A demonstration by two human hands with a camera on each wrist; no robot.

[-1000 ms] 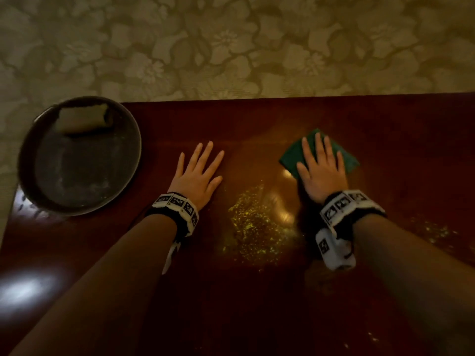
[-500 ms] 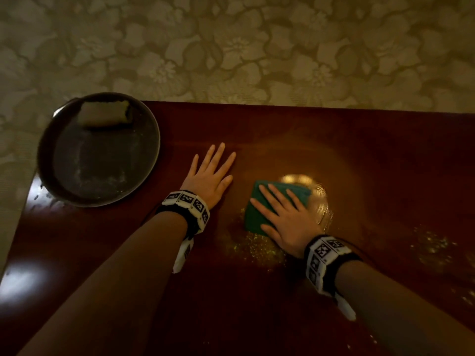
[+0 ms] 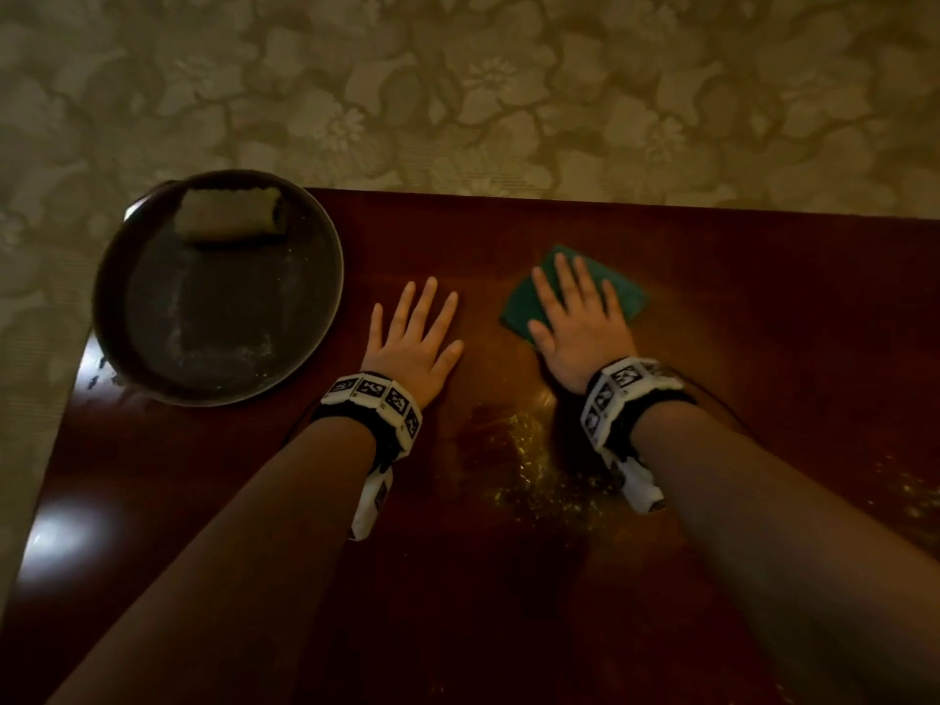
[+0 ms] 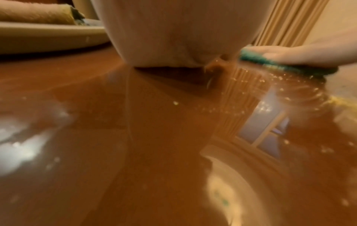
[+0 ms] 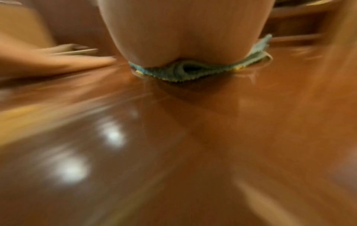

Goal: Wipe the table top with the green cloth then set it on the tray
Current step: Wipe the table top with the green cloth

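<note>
Head view shows the right hand [image 3: 580, 330] lying flat on the green cloth [image 3: 623, 292] a little right of the frame's centre, fingers straight and slightly fanned, palm pressing the cloth down onto the table top [image 3: 763, 323]. That flat press seems chosen to keep the cloth spread under the whole hand as it wipes, not bunched in a fist. Left of it, well apart from the cloth, the left hand [image 3: 414, 343] rests palm-down on bare wood with its fingers straight and spread; it holds nothing and looks to be there as a brace. Below both hands, toward the lower centre of the frame, a scatter of yellowish crumbs [image 3: 529, 465] lies on the wood, with a fainter patch at the right edge, so the wiping appears unfinished.

At the upper left the round dark tray [image 3: 325, 297] sits at the table's corner, a pale folded cloth [image 3: 229, 216] lying at its far side; the green cloth is nowhere near it yet.

From the right wrist view, the cloth's near edge [image 5: 183, 73] is rumpled into a small fold under the palm, though heavy blur makes it hard to say how many layers there are.
</note>
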